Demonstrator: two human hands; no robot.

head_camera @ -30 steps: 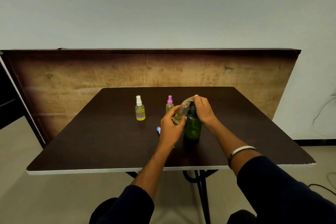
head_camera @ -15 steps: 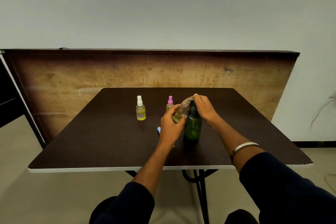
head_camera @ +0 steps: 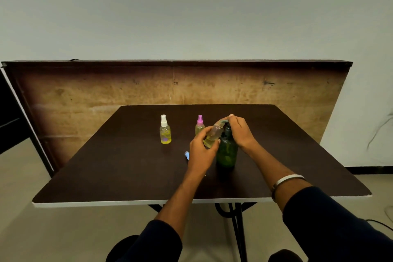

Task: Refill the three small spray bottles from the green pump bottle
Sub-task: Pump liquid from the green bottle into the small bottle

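The green pump bottle [head_camera: 226, 153] stands upright near the middle of the dark table [head_camera: 119, 168]. My right hand [head_camera: 240, 132] is closed over its pump head. My left hand [head_camera: 201, 152] holds an uncapped small clear bottle [head_camera: 212, 135] with a little yellow liquid, tilted with its mouth up against the pump spout. A blue cap [head_camera: 187, 155] lies on the table just left of my left hand, partly hidden. A spray bottle with a white top [head_camera: 165, 131] and one with a pink top [head_camera: 200, 125] stand upright farther back on the left.
A large wooden board [head_camera: 85, 95] leans against the wall behind the table. The table's white front edge [head_camera: 106, 204] runs across near me, with black metal legs [head_camera: 236, 225] below. A cable [head_camera: 380, 222] lies on the floor at the right.
Hardly anything has moved. Both hands stay at the pump head, with the small bottle held against the spout; the view shifted slightly.
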